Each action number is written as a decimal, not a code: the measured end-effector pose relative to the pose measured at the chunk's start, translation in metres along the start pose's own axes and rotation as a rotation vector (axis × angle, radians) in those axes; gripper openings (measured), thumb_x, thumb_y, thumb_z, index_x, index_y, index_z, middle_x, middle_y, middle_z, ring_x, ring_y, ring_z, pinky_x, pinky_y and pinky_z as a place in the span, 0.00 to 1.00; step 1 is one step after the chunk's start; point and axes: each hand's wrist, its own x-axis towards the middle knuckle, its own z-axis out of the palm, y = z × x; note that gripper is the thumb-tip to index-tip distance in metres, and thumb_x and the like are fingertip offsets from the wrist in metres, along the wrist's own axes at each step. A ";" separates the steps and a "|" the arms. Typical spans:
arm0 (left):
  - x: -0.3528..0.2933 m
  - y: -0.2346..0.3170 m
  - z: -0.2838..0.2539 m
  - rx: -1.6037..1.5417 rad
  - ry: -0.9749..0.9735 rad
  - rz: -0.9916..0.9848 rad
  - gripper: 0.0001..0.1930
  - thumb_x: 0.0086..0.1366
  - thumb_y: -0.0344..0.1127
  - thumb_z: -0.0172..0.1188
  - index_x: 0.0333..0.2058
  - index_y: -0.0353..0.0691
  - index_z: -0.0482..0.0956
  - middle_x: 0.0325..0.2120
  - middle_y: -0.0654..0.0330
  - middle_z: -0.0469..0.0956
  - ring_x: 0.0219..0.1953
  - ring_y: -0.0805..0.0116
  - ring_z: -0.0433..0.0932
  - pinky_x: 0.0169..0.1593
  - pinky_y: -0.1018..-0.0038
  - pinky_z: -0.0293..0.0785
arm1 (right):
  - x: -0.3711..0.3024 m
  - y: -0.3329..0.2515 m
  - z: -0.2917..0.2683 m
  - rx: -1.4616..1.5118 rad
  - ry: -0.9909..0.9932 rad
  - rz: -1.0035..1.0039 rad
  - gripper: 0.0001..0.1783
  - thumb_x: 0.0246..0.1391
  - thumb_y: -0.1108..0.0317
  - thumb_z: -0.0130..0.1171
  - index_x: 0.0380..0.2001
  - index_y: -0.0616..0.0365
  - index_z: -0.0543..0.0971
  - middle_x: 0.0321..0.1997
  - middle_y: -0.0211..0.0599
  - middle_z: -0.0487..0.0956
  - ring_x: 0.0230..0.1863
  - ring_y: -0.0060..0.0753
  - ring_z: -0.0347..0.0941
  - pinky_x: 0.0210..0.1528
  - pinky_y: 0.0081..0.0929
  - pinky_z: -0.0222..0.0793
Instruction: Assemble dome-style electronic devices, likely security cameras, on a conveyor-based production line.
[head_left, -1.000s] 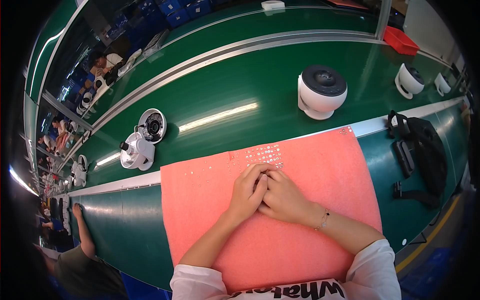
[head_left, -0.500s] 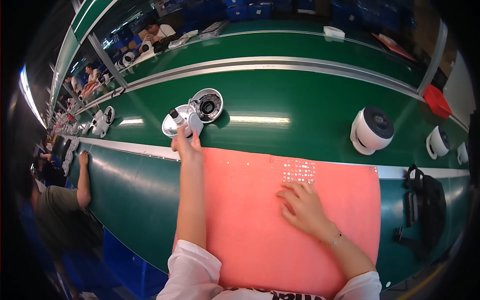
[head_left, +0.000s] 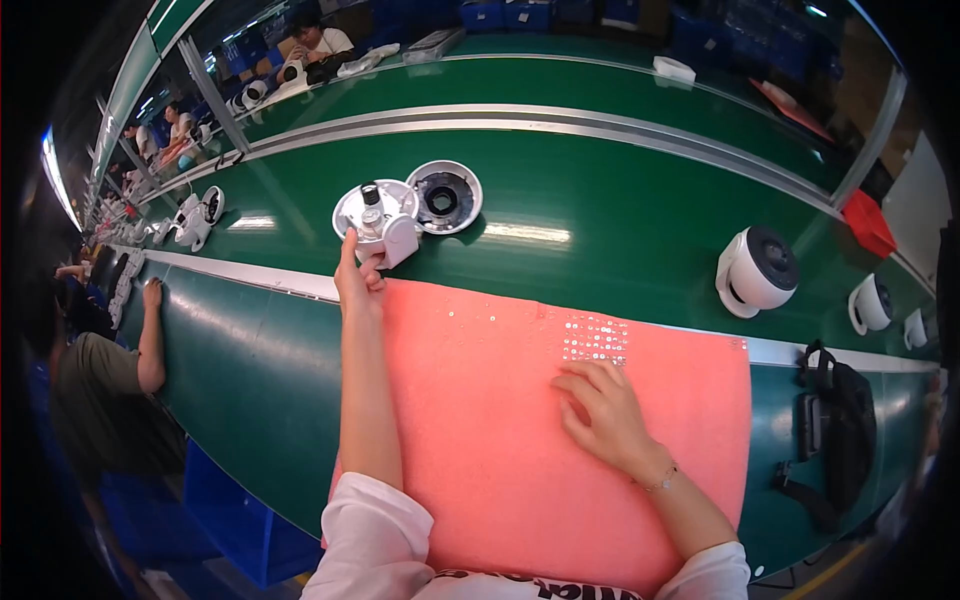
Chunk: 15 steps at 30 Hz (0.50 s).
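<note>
My left hand (head_left: 360,278) grips the lower edge of an opened white security camera (head_left: 376,218), its fingers partly hidden under it. The camera's inside faces up, with a black-tipped part standing in it. Joined or touching at its right is a round white shell with a dark inner ring (head_left: 443,198); which of the two I cannot tell. My right hand (head_left: 600,412) rests on the pink mat (head_left: 500,450), fingers bent and apart from the thumb, with nothing visible in it. Its fingertips lie at the near edge of a block of small shiny screws (head_left: 595,340).
White cameras with dark fronts (head_left: 758,270) stand on the green conveyor (head_left: 600,210) at right, before a red bin (head_left: 868,224). A black bag (head_left: 850,430) lies right of the mat. More camera parts (head_left: 200,218) sit at left, where a co-worker's arm (head_left: 151,335) rests on the bench.
The opened camera has shifted slightly right and away, and its inside now shows more. My left hand has turned with it. My right hand stays in place by the screws.
</note>
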 end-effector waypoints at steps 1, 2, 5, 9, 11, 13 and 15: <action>-0.012 0.004 0.012 0.058 0.040 0.024 0.28 0.52 0.53 0.59 0.46 0.42 0.68 0.29 0.47 0.76 0.10 0.86 0.49 0.14 0.88 0.45 | 0.000 0.002 -0.001 -0.008 -0.002 0.002 0.14 0.39 0.73 0.56 0.35 0.58 0.73 0.44 0.38 0.70 0.46 0.42 0.63 0.47 0.36 0.62; -0.017 0.005 0.018 0.125 0.007 0.023 0.28 0.52 0.54 0.58 0.46 0.41 0.68 0.28 0.47 0.76 0.09 0.86 0.49 0.14 0.88 0.44 | 0.000 0.003 -0.001 0.063 0.042 0.046 0.18 0.39 0.74 0.57 0.38 0.58 0.72 0.45 0.38 0.70 0.47 0.42 0.63 0.47 0.37 0.61; -0.032 0.006 0.037 0.244 -0.104 -0.033 0.26 0.53 0.55 0.56 0.41 0.37 0.70 0.20 0.50 0.75 0.08 0.86 0.47 0.12 0.87 0.43 | 0.004 -0.004 -0.012 0.049 0.177 0.086 0.26 0.37 0.77 0.58 0.45 0.57 0.69 0.50 0.42 0.65 0.50 0.46 0.62 0.49 0.38 0.61; -0.057 0.007 0.057 0.320 -0.254 -0.144 0.25 0.53 0.56 0.54 0.35 0.36 0.71 0.16 0.56 0.73 0.07 0.85 0.48 0.11 0.86 0.43 | 0.014 -0.001 -0.027 -0.061 0.432 0.071 0.37 0.34 0.80 0.60 0.53 0.56 0.64 0.59 0.52 0.50 0.55 0.53 0.56 0.51 0.41 0.59; -0.071 0.006 0.068 0.359 -0.335 -0.186 0.27 0.53 0.59 0.51 0.32 0.37 0.72 0.14 0.61 0.72 0.07 0.84 0.49 0.12 0.86 0.43 | 0.012 0.002 -0.040 -0.205 0.404 0.044 0.36 0.33 0.82 0.60 0.51 0.50 0.67 0.60 0.51 0.48 0.57 0.55 0.52 0.52 0.41 0.58; -0.074 0.003 0.072 0.359 -0.403 -0.212 0.24 0.55 0.58 0.49 0.30 0.39 0.72 0.12 0.66 0.69 0.07 0.84 0.49 0.11 0.86 0.42 | 0.010 0.004 -0.048 -0.289 0.470 -0.027 0.27 0.30 0.83 0.61 0.39 0.47 0.75 0.56 0.46 0.56 0.57 0.54 0.53 0.53 0.42 0.58; -0.074 0.002 0.071 0.362 -0.456 -0.234 0.22 0.57 0.57 0.47 0.28 0.41 0.72 0.11 0.70 0.67 0.06 0.84 0.50 0.10 0.86 0.41 | 0.011 0.000 -0.061 -0.325 0.501 -0.171 0.20 0.26 0.82 0.62 0.28 0.51 0.77 0.53 0.42 0.61 0.56 0.53 0.55 0.54 0.43 0.58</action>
